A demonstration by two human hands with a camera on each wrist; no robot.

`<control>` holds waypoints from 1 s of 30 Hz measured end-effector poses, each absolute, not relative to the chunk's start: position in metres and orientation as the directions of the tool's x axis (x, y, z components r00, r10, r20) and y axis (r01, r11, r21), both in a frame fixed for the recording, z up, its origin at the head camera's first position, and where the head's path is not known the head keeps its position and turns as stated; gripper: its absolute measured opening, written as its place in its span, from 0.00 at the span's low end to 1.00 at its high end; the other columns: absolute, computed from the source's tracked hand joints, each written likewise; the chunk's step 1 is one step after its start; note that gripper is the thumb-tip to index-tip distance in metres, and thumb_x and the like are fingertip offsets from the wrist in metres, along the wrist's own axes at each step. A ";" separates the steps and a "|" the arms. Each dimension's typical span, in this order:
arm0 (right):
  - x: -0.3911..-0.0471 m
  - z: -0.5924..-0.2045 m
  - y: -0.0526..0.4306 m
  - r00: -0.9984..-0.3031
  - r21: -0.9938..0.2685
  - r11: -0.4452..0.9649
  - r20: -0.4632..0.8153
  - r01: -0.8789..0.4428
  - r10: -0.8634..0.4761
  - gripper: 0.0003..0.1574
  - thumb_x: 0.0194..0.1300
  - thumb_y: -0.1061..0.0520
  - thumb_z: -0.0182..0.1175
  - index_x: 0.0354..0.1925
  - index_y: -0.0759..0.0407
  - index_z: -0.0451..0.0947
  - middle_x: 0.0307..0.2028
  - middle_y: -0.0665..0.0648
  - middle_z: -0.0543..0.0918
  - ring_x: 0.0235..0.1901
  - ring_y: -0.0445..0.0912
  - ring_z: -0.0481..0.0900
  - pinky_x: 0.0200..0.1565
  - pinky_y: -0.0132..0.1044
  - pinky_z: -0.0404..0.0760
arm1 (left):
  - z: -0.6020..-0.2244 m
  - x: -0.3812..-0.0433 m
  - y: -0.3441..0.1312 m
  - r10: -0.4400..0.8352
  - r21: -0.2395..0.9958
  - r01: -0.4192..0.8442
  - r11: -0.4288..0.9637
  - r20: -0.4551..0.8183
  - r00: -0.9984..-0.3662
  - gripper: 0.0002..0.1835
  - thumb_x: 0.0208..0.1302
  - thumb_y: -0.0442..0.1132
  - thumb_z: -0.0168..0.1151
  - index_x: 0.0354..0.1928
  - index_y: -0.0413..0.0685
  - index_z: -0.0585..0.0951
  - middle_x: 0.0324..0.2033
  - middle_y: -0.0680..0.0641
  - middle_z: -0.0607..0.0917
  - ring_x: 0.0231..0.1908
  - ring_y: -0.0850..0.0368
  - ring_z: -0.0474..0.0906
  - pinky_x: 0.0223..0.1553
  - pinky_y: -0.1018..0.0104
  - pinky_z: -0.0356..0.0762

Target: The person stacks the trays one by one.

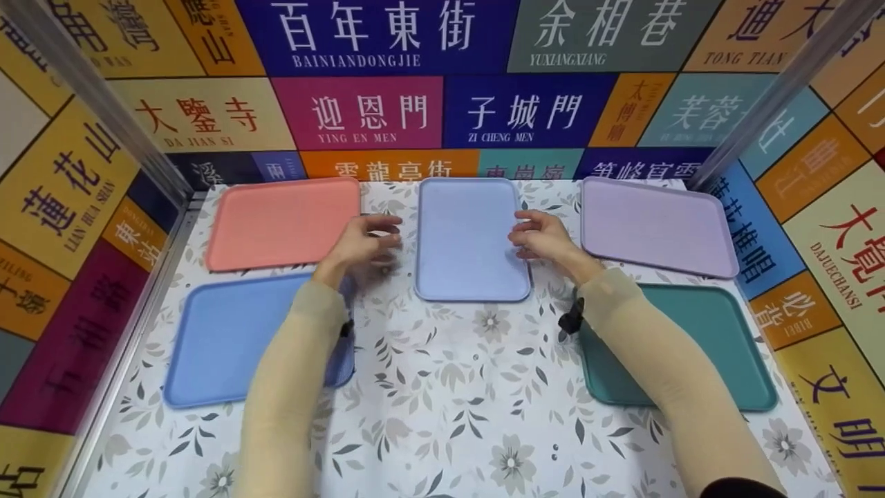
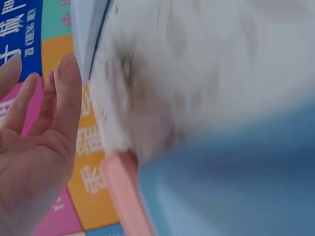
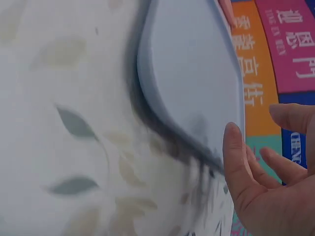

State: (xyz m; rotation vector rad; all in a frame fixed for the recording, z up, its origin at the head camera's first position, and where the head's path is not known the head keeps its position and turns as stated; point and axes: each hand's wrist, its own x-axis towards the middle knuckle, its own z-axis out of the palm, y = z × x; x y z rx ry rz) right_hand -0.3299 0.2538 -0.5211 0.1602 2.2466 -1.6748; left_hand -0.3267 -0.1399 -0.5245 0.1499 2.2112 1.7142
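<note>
A pale periwinkle tray [image 1: 473, 242] lies upright-wise at the back middle of the table, between the two hands. The left hand [image 1: 368, 238] hovers left of that tray, apart from it, with loosely bent fingers and nothing in them; the left wrist view also shows this hand [image 2: 42, 132] holding nothing. At the tray's right edge the right hand [image 1: 543, 236] has its fingertips over the rim; whether they touch it, I cannot tell. In the right wrist view the right hand [image 3: 270, 172] appears with fingers spread beside the tray [image 3: 197, 73].
A coral tray [image 1: 283, 221] lies back left, a blue tray [image 1: 228, 339] front left under the left forearm. To the right are a lilac tray [image 1: 657, 225] and a green tray [image 1: 712, 339], partly covered by the right forearm. Sign-covered walls [image 1: 373, 111] enclose the flower-patterned table [image 1: 449, 387].
</note>
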 end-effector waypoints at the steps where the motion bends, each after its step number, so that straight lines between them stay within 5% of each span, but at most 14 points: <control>1: -0.327 -0.522 0.250 -0.939 -0.917 0.282 -0.325 0.283 -0.113 0.44 0.77 0.62 0.66 0.85 0.63 0.65 0.64 0.61 0.78 0.55 0.51 0.87 0.48 0.35 0.94 | -0.522 -0.326 -0.147 0.301 0.955 -0.109 0.277 -0.194 -0.933 0.28 0.79 0.36 0.67 0.77 0.39 0.79 0.71 0.32 0.81 0.65 0.28 0.83 0.66 0.37 0.89; 8: -0.309 -0.521 0.221 -0.923 -0.928 0.207 -0.346 0.310 -0.169 0.43 0.75 0.66 0.68 0.83 0.64 0.67 0.67 0.64 0.79 0.56 0.54 0.88 0.49 0.37 0.95 | -0.510 -0.313 -0.191 0.321 0.931 -0.090 0.355 -0.211 -0.923 0.29 0.78 0.36 0.69 0.77 0.39 0.79 0.71 0.31 0.82 0.64 0.28 0.83 0.64 0.41 0.91; 13: -0.299 -0.520 0.195 -0.915 -0.937 0.159 -0.341 0.311 -0.216 0.43 0.74 0.68 0.67 0.82 0.64 0.68 0.64 0.64 0.80 0.57 0.57 0.88 0.42 0.37 0.95 | -0.503 -0.301 -0.224 0.305 0.905 -0.110 0.410 -0.250 -0.919 0.32 0.77 0.42 0.73 0.78 0.40 0.77 0.71 0.32 0.82 0.65 0.37 0.84 0.63 0.47 0.92; 18: -0.291 -0.517 0.165 -0.903 -0.946 0.118 -0.325 0.303 -0.280 0.44 0.73 0.68 0.68 0.82 0.64 0.67 0.72 0.73 0.76 0.61 0.64 0.86 0.38 0.38 0.95 | -0.497 -0.286 -0.262 0.272 0.888 -0.136 0.440 -0.275 -0.922 0.33 0.79 0.40 0.71 0.80 0.39 0.74 0.72 0.30 0.80 0.64 0.43 0.86 0.62 0.49 0.93; 22: -0.281 -0.516 0.141 -0.882 -0.944 0.125 -0.330 0.305 -0.337 0.40 0.74 0.67 0.69 0.80 0.65 0.71 0.67 0.68 0.80 0.60 0.62 0.87 0.38 0.39 0.95 | -0.498 -0.274 -0.289 0.251 0.871 -0.146 0.469 -0.289 -0.924 0.31 0.80 0.38 0.69 0.79 0.35 0.74 0.71 0.29 0.80 0.57 0.56 0.89 0.59 0.52 0.94; 30: -0.262 -0.525 0.096 -0.845 -0.949 0.143 -0.315 0.280 -0.433 0.35 0.74 0.64 0.71 0.75 0.68 0.75 0.54 0.55 0.83 0.49 0.51 0.88 0.38 0.38 0.95 | -0.502 -0.251 -0.336 0.261 0.848 -0.151 0.508 -0.319 -0.911 0.31 0.80 0.36 0.69 0.77 0.30 0.72 0.58 0.51 0.88 0.51 0.67 0.89 0.56 0.54 0.95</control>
